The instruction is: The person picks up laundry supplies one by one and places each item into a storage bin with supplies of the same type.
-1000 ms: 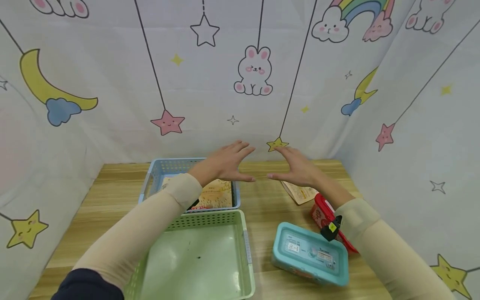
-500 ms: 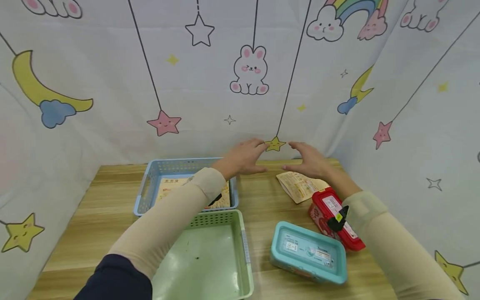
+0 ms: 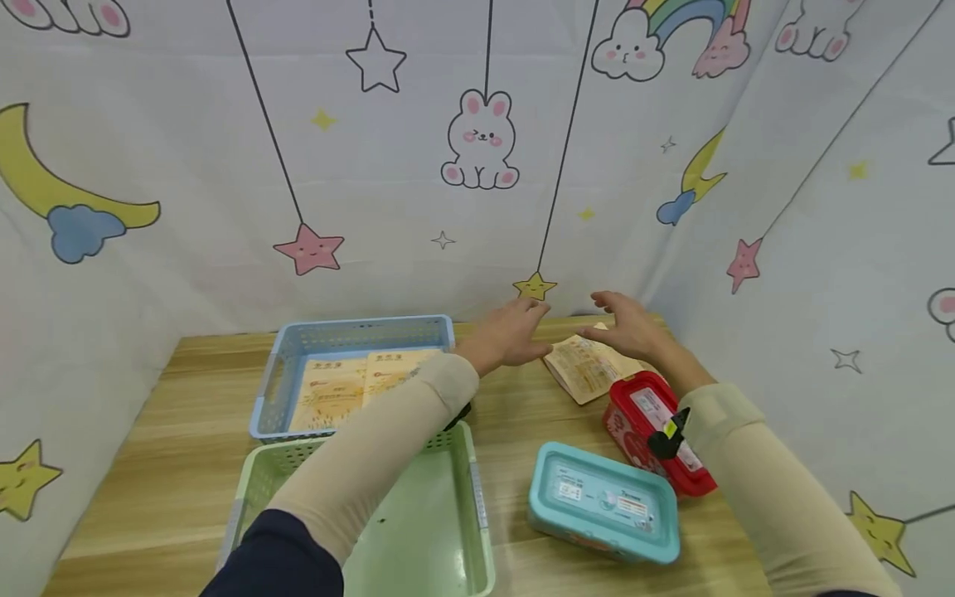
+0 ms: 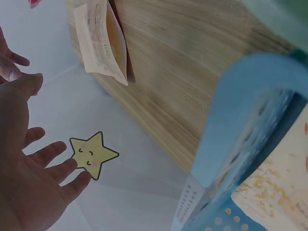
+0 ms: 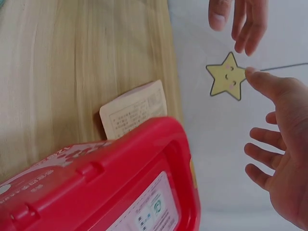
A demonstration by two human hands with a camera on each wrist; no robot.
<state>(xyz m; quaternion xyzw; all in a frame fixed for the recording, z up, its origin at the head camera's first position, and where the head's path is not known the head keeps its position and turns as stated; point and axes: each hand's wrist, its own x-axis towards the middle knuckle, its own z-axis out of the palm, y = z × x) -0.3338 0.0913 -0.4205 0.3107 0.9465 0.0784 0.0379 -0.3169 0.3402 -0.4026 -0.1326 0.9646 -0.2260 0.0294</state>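
My left hand (image 3: 510, 333) hovers over the back of the table with spread fingers and holds nothing. Facing it, my right hand (image 3: 632, 332) is also held up in the air, fingers relaxed and holding nothing. Beneath and between them lies a beige paper packet (image 3: 585, 370) with printed text; in the left wrist view this packet (image 4: 100, 43) stands slightly puffed near the table's back edge. Closest below my right wrist is a red-lidded box (image 3: 625, 427). A light blue basket (image 3: 279, 356) containing beige packets (image 3: 328, 394) sits left of my left hand.
A green basket (image 3: 481, 531) stands in front of the blue one, partly covered by my left forearm. The teal lidded box (image 3: 604, 502) rests to its right, near the red-lidded box. A white patterned curtain (image 3: 403, 191) encloses the table's back and sides.
Both hands shift right relative to the table, the left one more, so they come closer together above the packet. More of the blue basket and its packets shows. The view turns slightly right.
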